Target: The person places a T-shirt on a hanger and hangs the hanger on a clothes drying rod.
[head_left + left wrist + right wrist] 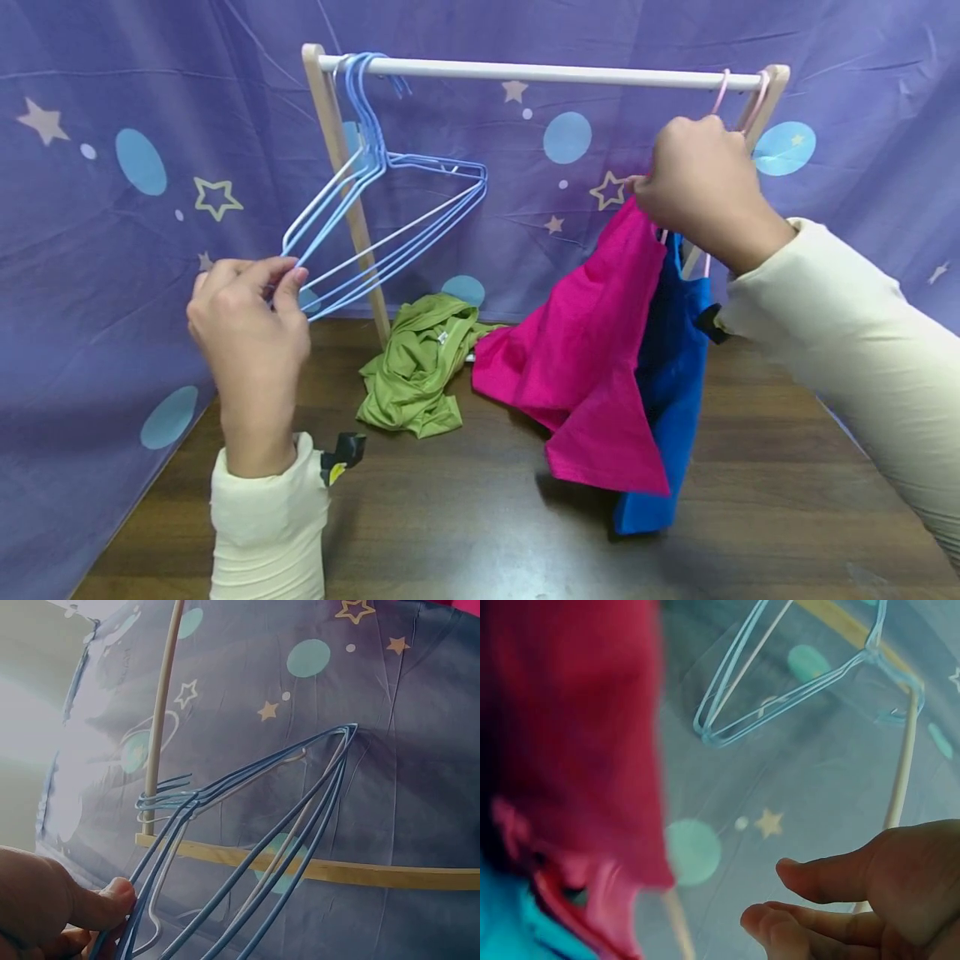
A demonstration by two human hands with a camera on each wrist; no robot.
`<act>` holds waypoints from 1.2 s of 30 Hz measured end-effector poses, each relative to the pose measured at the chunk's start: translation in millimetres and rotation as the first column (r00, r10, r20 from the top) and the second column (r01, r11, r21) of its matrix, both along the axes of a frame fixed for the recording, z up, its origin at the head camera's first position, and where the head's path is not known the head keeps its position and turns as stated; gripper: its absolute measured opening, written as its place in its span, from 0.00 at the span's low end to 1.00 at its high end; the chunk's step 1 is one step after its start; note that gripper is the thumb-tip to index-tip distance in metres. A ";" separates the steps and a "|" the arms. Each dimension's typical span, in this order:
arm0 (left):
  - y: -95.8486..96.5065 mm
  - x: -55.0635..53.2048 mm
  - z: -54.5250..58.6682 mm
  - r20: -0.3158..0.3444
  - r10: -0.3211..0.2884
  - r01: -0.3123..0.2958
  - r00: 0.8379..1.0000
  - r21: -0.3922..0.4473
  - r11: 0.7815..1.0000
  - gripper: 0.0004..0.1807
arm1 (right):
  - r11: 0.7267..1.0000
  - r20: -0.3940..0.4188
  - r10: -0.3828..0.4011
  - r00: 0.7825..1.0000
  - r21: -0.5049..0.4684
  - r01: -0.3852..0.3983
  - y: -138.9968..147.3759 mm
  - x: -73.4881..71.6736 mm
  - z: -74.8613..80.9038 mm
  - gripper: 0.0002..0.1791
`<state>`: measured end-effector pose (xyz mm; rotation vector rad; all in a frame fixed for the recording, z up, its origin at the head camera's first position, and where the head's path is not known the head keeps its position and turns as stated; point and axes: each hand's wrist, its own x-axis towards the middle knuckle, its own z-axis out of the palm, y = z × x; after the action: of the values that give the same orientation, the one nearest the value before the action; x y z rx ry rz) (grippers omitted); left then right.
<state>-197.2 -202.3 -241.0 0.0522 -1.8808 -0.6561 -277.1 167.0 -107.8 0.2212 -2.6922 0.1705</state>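
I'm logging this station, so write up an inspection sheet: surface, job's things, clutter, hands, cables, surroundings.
Surface: brown wood-grain table, with a bright glare patch near the front.
Job's things: blue and white hangers on the left end of the white rail; pink garment and blue garment below its right part.
Clutter: green garment, crumpled on the table.
Left hand: pinches the hangers.
Right hand: beside the pink garment; thumb and fingers apart, nothing seen between them.
Cables: nothing seen.
Surroundings: purple curtain printed with stars and dots.
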 end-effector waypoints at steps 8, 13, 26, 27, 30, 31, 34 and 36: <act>-0.1 -2.9 -1.3 -0.051 0.016 -0.015 0.999 0.020 1.000 0.08 | 0.999 0.057 0.046 0.997 -0.029 -0.044 -43.2 1.9 -3.3 0.23; 1.1 -4.0 -1.9 -0.084 0.051 -0.049 0.995 0.021 0.999 0.09 | 0.995 0.093 0.056 0.994 -0.082 -0.048 -73.9 -2.5 -11.3 0.21; 10.7 -5.8 -4.0 -0.105 0.072 -0.065 0.992 0.069 0.995 0.13 | 0.963 0.088 0.000 0.996 -0.268 0.023 -109.2 -45.7 -71.0 0.22; 11.3 -5.4 -3.5 -0.106 0.070 -0.061 0.992 0.081 0.995 0.13 | 0.960 0.089 -0.012 0.996 -0.279 0.037 -110.2 -47.8 -76.0 0.23; 12.3 -3.0 -2.6 -0.090 0.069 -0.061 0.994 0.086 0.994 0.13 | 0.953 0.091 -0.038 0.995 -0.295 0.064 -113.8 -53.0 -89.5 0.28; 12.5 -1.9 -2.1 -0.083 0.066 -0.059 0.994 0.088 0.994 0.13 | 0.951 0.093 -0.044 0.995 -0.300 0.070 -115.3 -54.3 -93.1 0.29; 12.7 0.8 -1.1 -0.061 0.057 -0.051 0.997 0.090 0.995 0.13 | 0.943 0.101 -0.059 0.993 -0.320 0.088 -120.1 -57.6 -102.1 0.31; 13.5 2.0 -0.5 -0.045 0.050 -0.046 0.998 0.090 0.995 0.12 | 0.936 0.109 -0.075 0.991 -0.335 0.107 -123.6 -59.1 -107.3 0.32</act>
<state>-195.1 -188.7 -241.5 0.1376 -1.7991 -0.7023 -336.2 43.4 -215.1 -0.0192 -2.7028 0.6266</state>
